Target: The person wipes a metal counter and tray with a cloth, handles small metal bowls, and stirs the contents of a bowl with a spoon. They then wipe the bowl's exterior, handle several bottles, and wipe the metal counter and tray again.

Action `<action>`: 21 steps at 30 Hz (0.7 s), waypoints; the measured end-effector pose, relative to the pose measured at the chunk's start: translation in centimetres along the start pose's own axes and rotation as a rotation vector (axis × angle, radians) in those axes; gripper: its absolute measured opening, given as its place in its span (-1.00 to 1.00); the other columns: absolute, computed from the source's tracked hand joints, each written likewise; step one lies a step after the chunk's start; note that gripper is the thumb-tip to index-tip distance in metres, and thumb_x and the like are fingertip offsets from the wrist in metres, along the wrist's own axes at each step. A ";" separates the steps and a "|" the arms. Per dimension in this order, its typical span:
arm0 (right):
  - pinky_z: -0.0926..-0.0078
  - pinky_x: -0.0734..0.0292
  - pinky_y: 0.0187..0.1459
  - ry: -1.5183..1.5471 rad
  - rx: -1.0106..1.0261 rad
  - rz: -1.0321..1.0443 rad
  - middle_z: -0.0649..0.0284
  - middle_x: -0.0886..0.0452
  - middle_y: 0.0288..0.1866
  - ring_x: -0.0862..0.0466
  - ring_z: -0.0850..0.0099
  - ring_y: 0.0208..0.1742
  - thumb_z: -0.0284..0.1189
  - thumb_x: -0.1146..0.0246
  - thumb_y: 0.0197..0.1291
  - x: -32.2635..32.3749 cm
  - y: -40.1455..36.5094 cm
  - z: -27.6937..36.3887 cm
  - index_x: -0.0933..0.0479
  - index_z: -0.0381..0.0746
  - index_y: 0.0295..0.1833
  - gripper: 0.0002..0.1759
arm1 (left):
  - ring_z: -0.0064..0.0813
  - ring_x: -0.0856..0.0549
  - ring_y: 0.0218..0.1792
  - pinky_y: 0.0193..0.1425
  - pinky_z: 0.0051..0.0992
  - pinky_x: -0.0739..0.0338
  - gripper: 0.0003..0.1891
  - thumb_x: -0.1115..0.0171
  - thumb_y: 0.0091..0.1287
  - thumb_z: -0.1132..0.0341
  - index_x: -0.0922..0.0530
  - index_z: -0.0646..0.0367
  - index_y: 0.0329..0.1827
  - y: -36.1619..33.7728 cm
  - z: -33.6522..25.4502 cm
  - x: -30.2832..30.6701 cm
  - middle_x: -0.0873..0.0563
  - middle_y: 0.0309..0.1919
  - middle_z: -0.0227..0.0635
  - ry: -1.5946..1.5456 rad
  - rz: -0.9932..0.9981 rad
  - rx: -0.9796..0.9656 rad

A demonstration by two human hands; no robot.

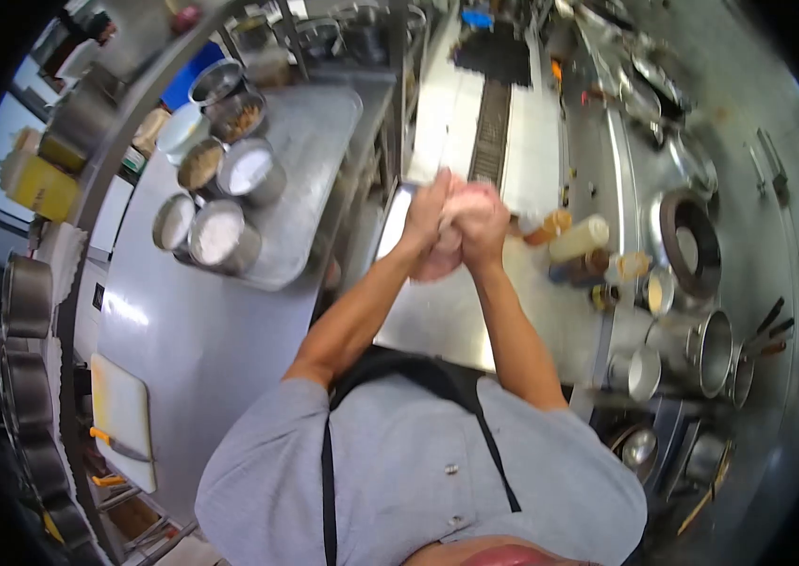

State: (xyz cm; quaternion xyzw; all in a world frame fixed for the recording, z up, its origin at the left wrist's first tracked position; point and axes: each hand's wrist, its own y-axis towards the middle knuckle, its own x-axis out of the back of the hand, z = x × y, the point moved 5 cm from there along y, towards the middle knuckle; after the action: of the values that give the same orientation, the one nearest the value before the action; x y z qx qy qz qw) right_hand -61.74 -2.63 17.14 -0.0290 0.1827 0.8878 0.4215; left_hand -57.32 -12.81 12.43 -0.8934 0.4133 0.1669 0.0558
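Out in front of my body, above a steel worktop (437, 316), both my hands grip a soft pale-pink lump (437, 264) that looks like raw meat. My left hand (426, 217) is closed on its left side with the thumb upward. My right hand (482, 226) wraps its right side, close against the left. Part of the lump bulges above the hands and part hangs below them. Motion blur and the fingers hide its full shape. Squeeze bottles (579, 241) stand to the right of my right hand.
To my left, a metal tray (300, 208) holds several steel pots, some with white powder (218, 238). A knife (121, 445) lies on a white cutting board (124, 415). On the right are a pot (701, 344) and a dark round pan (687, 245). A floor drain (492, 132) runs ahead.
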 end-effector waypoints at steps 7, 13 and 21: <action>0.43 -0.61 -0.22 0.293 0.110 -0.256 0.15 -0.62 -0.33 -0.64 0.41 -0.31 -0.66 -0.23 -0.05 1.0 1.8 -0.8 -0.46 -0.33 -0.19 -0.76 | -0.08 -0.67 0.02 0.11 -0.31 -0.49 -0.35 0.29 0.57 -0.05 -0.33 0.44 0.34 -7.6 0.8 -3.1 -0.60 0.05 0.24 0.340 -0.276 -0.141; 0.34 -0.65 -0.21 0.486 0.242 -0.067 0.06 -0.63 -0.24 -0.65 0.35 -0.29 -0.38 -0.23 0.24 2.9 3.2 -0.6 -0.42 -0.31 -0.18 -0.78 | -0.20 -0.56 0.07 0.09 -0.32 -0.54 -0.30 -0.22 0.40 0.17 -0.12 0.39 0.43 -8.4 -1.8 0.3 -0.36 0.25 0.03 0.486 -0.208 -0.238; 0.57 -0.56 -0.30 0.076 0.134 -0.316 0.25 -0.66 -0.41 -0.61 0.53 -0.44 -0.49 -0.21 0.20 3.4 2.2 -0.3 -0.59 -0.32 -0.32 -0.88 | -0.10 -0.58 0.19 0.26 -0.35 -0.43 -0.02 -0.33 0.28 -0.06 0.01 0.47 0.47 -5.0 -5.4 -2.3 -0.54 0.16 0.15 0.504 0.160 -0.231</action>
State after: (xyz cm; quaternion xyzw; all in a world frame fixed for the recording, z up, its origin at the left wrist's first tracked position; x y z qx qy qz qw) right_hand -65.62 -1.53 16.88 -0.0627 0.2505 0.7945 0.5496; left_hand -53.55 -9.17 18.06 -0.8716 0.4617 -0.0107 -0.1643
